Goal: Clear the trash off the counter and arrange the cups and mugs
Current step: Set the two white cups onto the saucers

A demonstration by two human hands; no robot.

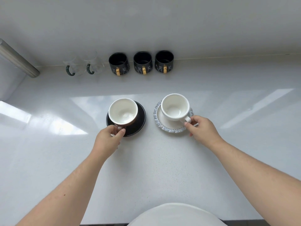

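Note:
A brown cup with a white inside (123, 110) sits on a black saucer (140, 121) at the counter's middle. My left hand (109, 137) pinches its handle. To its right a white cup (175, 106) rests on a white saucer with a blue-grey frilled rim (169, 128). My right hand (202, 128) grips that cup's handle. Along the back wall stand three black mugs with gold handles (118, 63) (143, 62) (164, 61), and left of them two clear glass cups with green handles (71, 66) (93, 65).
The white counter (146, 160) stretches wide on both sides. A metal bar handle (17, 59) slants in at the far left over a white surface. The counter's front edge lies near my body at the bottom.

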